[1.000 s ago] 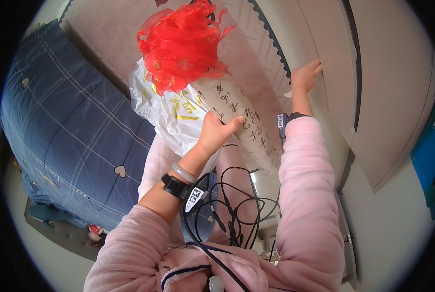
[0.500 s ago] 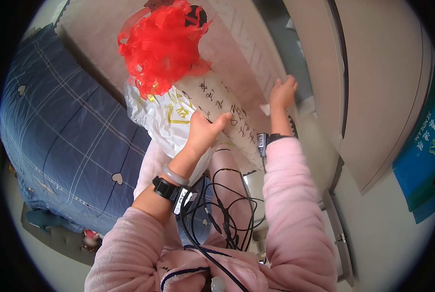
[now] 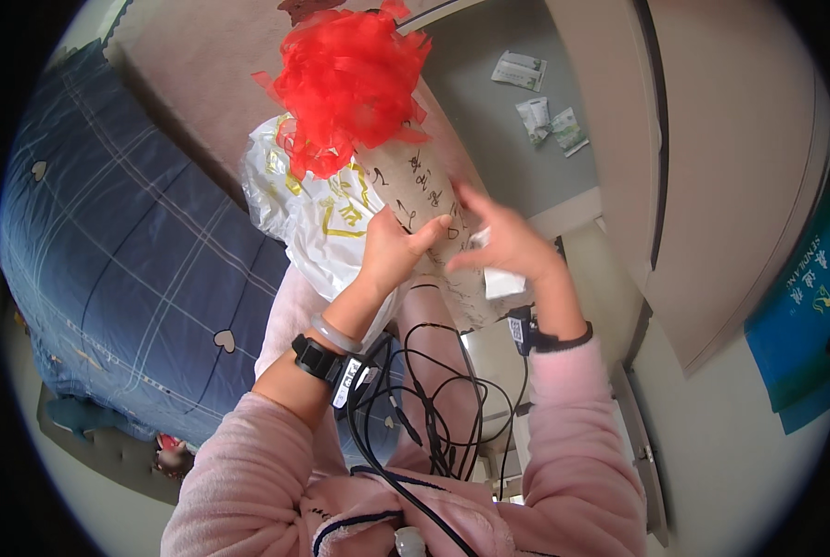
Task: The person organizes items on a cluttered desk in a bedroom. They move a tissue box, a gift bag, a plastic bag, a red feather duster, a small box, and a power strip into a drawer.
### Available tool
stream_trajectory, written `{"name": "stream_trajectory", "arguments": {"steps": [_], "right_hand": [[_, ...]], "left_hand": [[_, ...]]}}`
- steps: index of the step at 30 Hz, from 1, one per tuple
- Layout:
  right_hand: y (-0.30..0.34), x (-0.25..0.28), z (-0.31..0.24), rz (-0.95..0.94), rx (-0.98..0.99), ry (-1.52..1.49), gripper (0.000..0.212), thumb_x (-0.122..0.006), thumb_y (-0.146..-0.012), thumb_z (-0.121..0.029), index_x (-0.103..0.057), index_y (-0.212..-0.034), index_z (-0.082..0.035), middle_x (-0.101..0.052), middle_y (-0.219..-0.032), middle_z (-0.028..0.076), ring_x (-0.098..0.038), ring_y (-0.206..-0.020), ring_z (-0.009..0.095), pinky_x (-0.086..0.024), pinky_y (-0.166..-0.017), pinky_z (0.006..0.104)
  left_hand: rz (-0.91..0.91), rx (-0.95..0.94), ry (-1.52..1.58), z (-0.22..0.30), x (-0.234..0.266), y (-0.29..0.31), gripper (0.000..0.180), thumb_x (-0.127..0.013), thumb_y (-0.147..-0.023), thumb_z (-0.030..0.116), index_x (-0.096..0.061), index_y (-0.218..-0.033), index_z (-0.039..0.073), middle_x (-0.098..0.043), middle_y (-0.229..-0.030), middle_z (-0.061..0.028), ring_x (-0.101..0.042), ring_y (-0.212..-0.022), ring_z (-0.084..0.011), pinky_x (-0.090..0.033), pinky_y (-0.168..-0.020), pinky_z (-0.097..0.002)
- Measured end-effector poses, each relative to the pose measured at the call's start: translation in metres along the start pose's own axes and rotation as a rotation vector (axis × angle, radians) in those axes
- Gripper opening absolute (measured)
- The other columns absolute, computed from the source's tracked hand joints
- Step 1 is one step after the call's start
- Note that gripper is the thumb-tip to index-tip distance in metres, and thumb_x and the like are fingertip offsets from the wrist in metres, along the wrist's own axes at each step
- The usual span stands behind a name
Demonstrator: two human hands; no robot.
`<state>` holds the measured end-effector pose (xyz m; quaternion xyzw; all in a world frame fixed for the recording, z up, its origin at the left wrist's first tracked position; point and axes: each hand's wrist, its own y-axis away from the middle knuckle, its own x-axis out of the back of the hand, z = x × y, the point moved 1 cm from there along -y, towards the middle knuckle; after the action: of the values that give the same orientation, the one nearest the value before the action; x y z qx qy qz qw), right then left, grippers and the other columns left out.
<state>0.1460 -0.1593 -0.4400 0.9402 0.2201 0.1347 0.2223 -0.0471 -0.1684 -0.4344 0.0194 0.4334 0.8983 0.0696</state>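
Note:
A pale cylinder (image 3: 421, 190) with black brush-style writing lies slantwise over my lap; I cannot tell what it is made of. Its far end is covered by a crumpled bunch of translucent red ribbon or film (image 3: 350, 88). My left hand (image 3: 398, 243) is closed round its left side, thumb on top. Beneath and left of it hangs a white plastic bag (image 3: 327, 218) with yellow print. My right hand (image 3: 508, 243) is at the cylinder's right side, its fingers curved, with a folded white tissue (image 3: 505, 282) held at the palm.
A bed with a blue checked cover (image 3: 155, 251) stands at the left. At the upper right is a grey-bottomed compartment (image 3: 489, 130) with several small white-and-green packets (image 3: 519, 70). Black cables (image 3: 434, 390) loop over my legs. A blue-green bag (image 3: 796, 343) is at the far right.
My right hand has come in from the right to the cylinder, with the tissue. The red bunch has shifted slightly right. Much more of the grey compartment shows now, packets included.

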Motion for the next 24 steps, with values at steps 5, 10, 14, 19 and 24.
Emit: {"name": "stream_trajectory", "arguments": {"steps": [5, 10, 14, 19, 24], "right_hand": [[0.012, 0.010, -0.024, 0.034, -0.351, 0.243, 0.060, -0.080, -0.069, -0.022, -0.056, -0.120, -0.003, -0.069, -0.102, 0.017, -0.068, -0.094, 0.029, -0.052, -0.081, 0.0375], [0.025, 0.071, 0.040, 0.256, -0.521, 0.091, 0.057, -0.080, -0.068, -0.026, -0.057, -0.115, -0.002, -0.069, -0.103, 0.016, -0.068, -0.094, 0.029, -0.052, -0.082, 0.0372], [0.001, 0.088, 0.092, 0.337, -0.586, 0.245, 0.056, -0.079, -0.070, -0.028, -0.057, -0.116, -0.003, -0.070, -0.102, 0.016, -0.068, -0.094, 0.029, -0.052, -0.082, 0.0377], [-0.064, 0.102, 0.131, 0.399, -0.657, 0.708, 0.059, -0.076, -0.070, -0.035, -0.051, -0.116, -0.008, -0.069, -0.100, 0.018, -0.066, -0.094, 0.036, -0.052, -0.079, 0.0458], [-0.095, 0.096, 0.145, 0.578, -0.778, 0.948, 0.066, -0.074, -0.074, -0.037, -0.042, -0.125, -0.011, -0.067, -0.105, 0.019, -0.066, -0.089, 0.039, -0.053, -0.075, 0.0493]], "left_hand": [[-0.140, 0.040, 0.102, -0.009, -0.014, 0.000, 0.056, -0.071, -0.086, 0.028, -0.054, -0.124, -0.008, -0.071, -0.099, -0.0145, -0.066, -0.082, -0.0164, -0.053, -0.074, -0.0295], [-0.226, 0.079, 0.047, -0.012, -0.017, 0.004, 0.060, -0.070, -0.088, 0.029, -0.050, -0.131, -0.008, -0.071, -0.100, -0.0138, -0.064, -0.078, -0.0121, -0.052, -0.074, -0.0265], [-0.240, 0.103, -0.004, -0.011, -0.015, 0.004, 0.049, -0.069, -0.088, 0.027, -0.058, -0.124, -0.004, -0.071, -0.087, -0.0106, -0.064, -0.075, -0.0112, -0.051, -0.069, -0.0263], [-0.230, 0.114, -0.046, -0.009, -0.013, 0.004, 0.041, -0.068, -0.088, 0.025, -0.062, -0.119, 0.000, -0.070, -0.081, -0.0108, -0.064, -0.072, -0.0129, -0.050, -0.066, -0.0270], [-0.209, 0.093, -0.065, -0.008, -0.012, 0.005, 0.041, -0.068, -0.088, 0.025, -0.062, -0.119, -0.001, -0.071, -0.082, -0.0109, -0.066, -0.073, -0.0137, -0.051, -0.067, -0.0273]]}}
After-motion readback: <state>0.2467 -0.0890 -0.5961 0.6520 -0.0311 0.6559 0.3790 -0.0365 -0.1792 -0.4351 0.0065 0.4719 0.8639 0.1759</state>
